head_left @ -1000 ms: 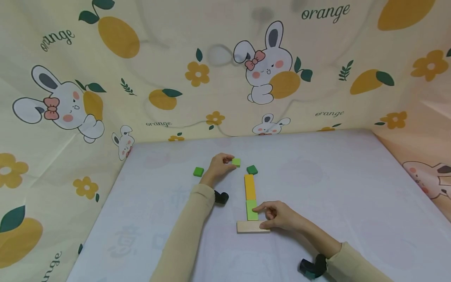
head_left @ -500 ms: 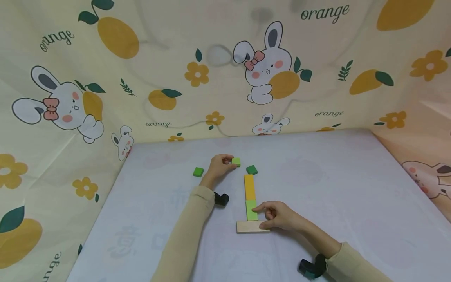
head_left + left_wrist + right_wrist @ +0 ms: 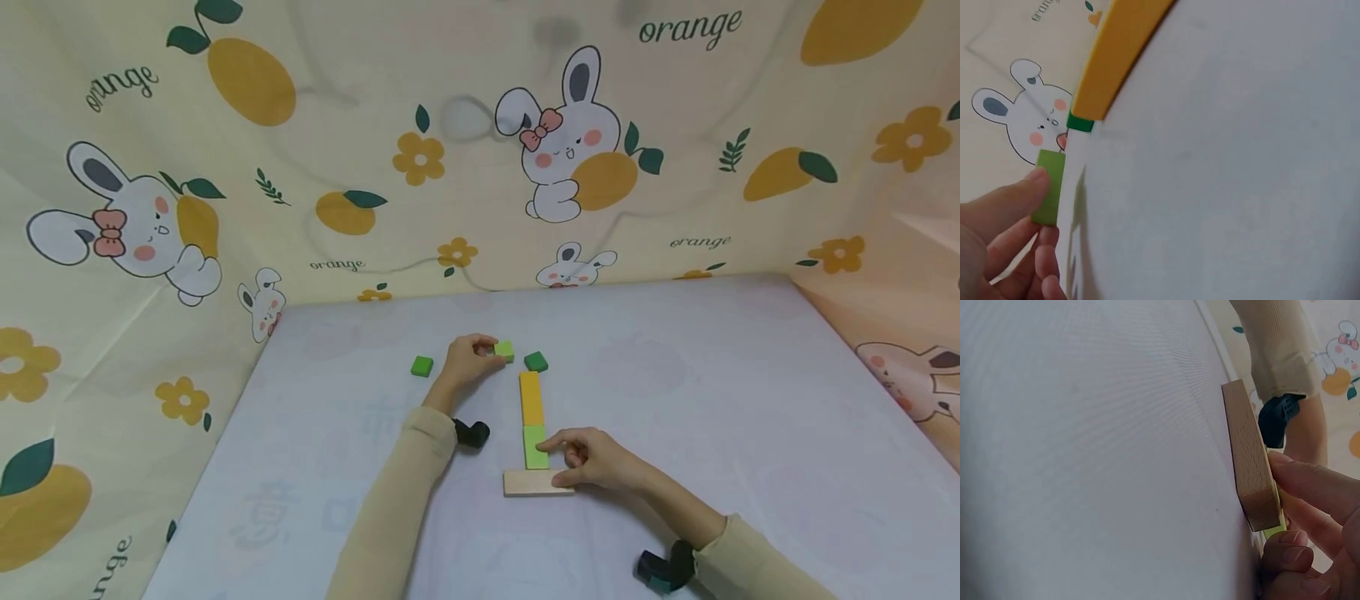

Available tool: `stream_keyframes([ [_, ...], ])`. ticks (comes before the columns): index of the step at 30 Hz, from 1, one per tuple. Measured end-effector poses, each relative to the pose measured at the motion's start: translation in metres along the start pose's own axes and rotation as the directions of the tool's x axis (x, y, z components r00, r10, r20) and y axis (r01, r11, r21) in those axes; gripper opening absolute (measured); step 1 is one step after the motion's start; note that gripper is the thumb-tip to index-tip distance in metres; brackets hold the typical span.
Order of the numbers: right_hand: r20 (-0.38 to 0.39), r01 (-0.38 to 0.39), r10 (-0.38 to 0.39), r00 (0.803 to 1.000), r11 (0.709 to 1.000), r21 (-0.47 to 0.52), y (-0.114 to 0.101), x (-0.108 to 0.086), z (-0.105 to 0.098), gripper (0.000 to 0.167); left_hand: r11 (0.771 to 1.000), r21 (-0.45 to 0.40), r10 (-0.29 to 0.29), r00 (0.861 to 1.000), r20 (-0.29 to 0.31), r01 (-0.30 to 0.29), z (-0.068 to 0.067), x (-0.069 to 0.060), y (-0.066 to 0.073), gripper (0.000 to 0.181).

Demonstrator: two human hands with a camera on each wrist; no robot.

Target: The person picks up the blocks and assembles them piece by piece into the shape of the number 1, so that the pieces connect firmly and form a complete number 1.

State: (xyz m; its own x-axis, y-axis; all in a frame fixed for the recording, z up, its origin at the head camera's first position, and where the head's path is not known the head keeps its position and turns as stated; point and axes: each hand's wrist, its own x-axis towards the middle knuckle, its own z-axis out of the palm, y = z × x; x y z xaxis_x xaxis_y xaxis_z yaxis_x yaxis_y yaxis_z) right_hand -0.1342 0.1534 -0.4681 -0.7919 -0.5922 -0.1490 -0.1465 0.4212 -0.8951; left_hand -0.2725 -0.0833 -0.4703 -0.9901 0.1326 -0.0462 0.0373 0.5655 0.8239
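My left hand (image 3: 471, 358) pinches a light green block (image 3: 1052, 190) between thumb and fingers, just left of a dark green block (image 3: 536, 361). That dark block sits at the far end of a yellow block (image 3: 531, 398). In line nearer me lie another light green block (image 3: 535, 457) and a crosswise plain wooden block (image 3: 528, 483). My right hand (image 3: 603, 458) rests on this near end: the index finger touches the light green block, and the thumb lies on the wooden block (image 3: 1249, 456). Its other fingers are curled.
A loose green block (image 3: 422, 366) lies left of my left hand on the white tabletop (image 3: 697, 375). Black wrist devices (image 3: 472, 433) are worn at both sleeves. A printed cloth with rabbits and oranges (image 3: 480, 167) stands behind and beside the table.
My left hand has shifted slightly toward me with the light green block in its grip. My right hand and the line of blocks have stayed where they were.
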Motion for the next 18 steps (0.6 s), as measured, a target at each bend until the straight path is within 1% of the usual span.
stream_keyframes([
  [3, 0.003, 0.002, -0.002, 1.000, 1.000, 0.000, 0.0004, 0.0003, -0.0007, 0.044, 1.000, -0.013, 0.001, 1.000, 0.002, -0.001, 0.0009, -0.0017, 0.0004, 0.036],
  [7, 0.000, 0.005, -0.005, 1.000, 1.000, 0.002, 0.0015, 0.0003, -0.0003, 0.044, 1.000, -0.022, 0.017, 1.000, 0.017, -0.017, 0.0036, -0.0031, -0.0004, 0.036],
  [14, -0.003, 0.004, -0.004, 1.000, 1.000, -0.001, 0.0016, 0.0006, 0.0000, 0.043, 0.999, -0.003, 0.039, 0.999, 0.031, -0.039, 0.0075, -0.0059, -0.0002, 0.035],
  [18, -0.006, 0.006, -0.006, 1.000, 1.000, -0.001, 0.0012, 0.0001, 0.0003, 0.043, 1.000, 0.000, 0.018, 0.999, 0.041, -0.018, 0.0094, -0.0084, 0.0003, 0.035],
])
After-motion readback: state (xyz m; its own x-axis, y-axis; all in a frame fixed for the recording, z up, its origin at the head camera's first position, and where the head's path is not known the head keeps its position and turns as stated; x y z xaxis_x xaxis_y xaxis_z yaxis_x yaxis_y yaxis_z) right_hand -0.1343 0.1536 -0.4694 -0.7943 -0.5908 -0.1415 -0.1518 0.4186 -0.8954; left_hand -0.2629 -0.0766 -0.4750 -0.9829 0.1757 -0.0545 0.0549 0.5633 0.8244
